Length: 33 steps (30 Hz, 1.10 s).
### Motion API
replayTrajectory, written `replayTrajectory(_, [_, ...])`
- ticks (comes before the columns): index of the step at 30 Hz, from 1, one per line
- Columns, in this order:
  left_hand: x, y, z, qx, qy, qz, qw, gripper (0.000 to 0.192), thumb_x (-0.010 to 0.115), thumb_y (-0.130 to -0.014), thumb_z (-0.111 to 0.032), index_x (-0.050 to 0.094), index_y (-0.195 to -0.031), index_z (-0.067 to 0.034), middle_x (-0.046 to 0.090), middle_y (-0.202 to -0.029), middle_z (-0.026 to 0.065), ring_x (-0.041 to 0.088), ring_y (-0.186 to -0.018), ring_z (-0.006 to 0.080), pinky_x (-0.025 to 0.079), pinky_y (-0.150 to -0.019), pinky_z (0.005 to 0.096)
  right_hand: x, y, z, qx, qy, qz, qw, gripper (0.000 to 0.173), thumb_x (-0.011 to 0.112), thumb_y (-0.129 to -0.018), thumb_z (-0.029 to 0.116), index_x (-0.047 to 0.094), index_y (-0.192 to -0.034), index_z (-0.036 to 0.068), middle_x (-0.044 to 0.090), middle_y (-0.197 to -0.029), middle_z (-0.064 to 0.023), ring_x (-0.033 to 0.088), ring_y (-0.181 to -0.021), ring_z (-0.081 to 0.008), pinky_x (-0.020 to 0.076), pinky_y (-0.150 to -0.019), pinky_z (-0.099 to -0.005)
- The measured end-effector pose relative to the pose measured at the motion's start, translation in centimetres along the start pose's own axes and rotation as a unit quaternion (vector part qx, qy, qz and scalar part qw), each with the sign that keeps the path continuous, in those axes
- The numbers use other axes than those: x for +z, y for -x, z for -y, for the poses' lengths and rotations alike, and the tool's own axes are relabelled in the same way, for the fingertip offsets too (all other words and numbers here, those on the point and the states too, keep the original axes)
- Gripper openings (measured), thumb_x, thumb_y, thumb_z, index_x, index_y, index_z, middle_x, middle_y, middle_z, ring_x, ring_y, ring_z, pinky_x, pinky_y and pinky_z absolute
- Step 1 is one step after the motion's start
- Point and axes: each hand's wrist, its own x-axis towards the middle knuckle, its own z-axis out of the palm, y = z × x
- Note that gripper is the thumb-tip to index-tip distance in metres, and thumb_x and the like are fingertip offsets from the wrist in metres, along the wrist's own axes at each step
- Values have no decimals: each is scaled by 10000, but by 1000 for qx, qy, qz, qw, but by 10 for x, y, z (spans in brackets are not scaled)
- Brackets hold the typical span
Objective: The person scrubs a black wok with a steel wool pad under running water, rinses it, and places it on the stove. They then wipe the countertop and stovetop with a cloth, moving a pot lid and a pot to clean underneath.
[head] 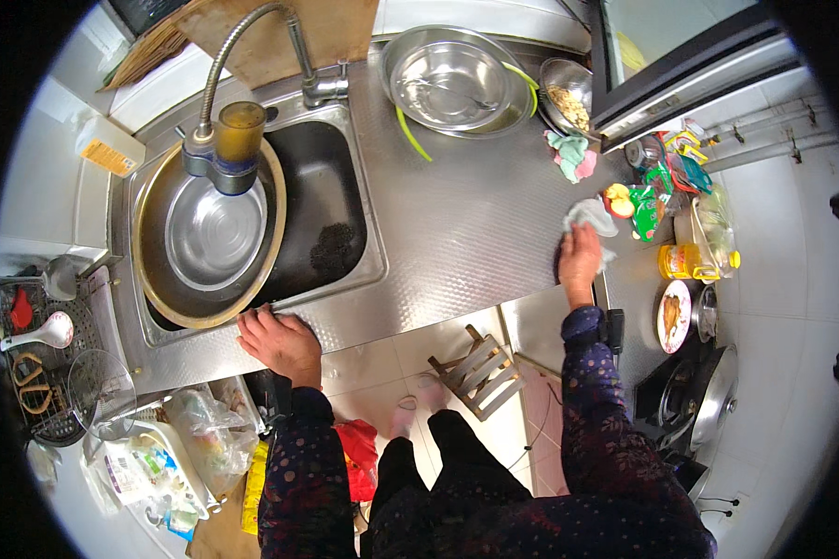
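Observation:
My right hand (580, 260) presses a pale grey cloth (594, 215) onto the stainless steel countertop (454, 216), near its right end. Part of the cloth is hidden under the fingers. At the left, my left hand (281, 344) rests on the counter's front rim beside the sink, holding nothing. Just beyond it is a large tan-rimmed basin (280, 230) set in the sink (321, 182), with a metal bowl (217, 230) inside. A bitten apple (619, 201) and a green packet (645, 213) lie to the right of the cloth.
A flexible faucet (213, 77) with a filter arches over the basin. Nested steel bowls (454, 84) stand at the back. An open window frame (685, 77) juts over the right corner. Oil bottle (678, 262) and plate of food (673, 314) line the right. A wooden stool (479, 377) stands below.

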Motion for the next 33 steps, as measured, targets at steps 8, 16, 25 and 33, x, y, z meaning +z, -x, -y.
replayTrajectory(8, [1, -2, 2, -16, -10, 32, 999, 343, 486, -852, -148, 572, -1156, -14, 506, -1265, 211, 385, -1292, 390, 235, -1091, 563, 80, -35, 243, -218, -142, -22, 965, 423, 574, -786, 40, 603, -1208, 23, 563, -1275, -219, 484, -1232, -396, 374, -1027, -475])
replayTrajectory(16, [2, -3, 2, -50, 6, 52, 997, 364, 495, -841, -137, 562, -1181, -26, 485, -1296, 204, 341, -1338, 390, 187, -1115, 588, 125, -130, 362, -322, -104, 37, 940, 328, 544, -816, 93, 635, -1131, 90, 558, -1245, -56, 443, -1226, -272, 377, -924, -481])
replayTrajectory(25, [2, -1, 5, -45, 11, 47, 998, 335, 476, -882, -147, 559, -1191, -47, 477, -1311, 190, 329, -1351, 378, 179, -1110, 583, 110, -127, 374, -433, 107, 79, 892, 183, 546, -837, 167, 702, -910, 105, 616, -1085, -52, 549, -1014, -230, 416, -835, -392])
replayTrajectory(33, [1, -1, 5, -48, 29, 42, 998, 365, 510, -845, -137, 580, -1181, -12, 481, -1318, 225, 335, -1349, 407, 171, -1114, 605, 42, 42, 343, -201, -28, 261, 944, 215, 608, -800, 153, 647, -913, -26, 610, -979, -228, 645, -833, -396, 540, -740, -467])
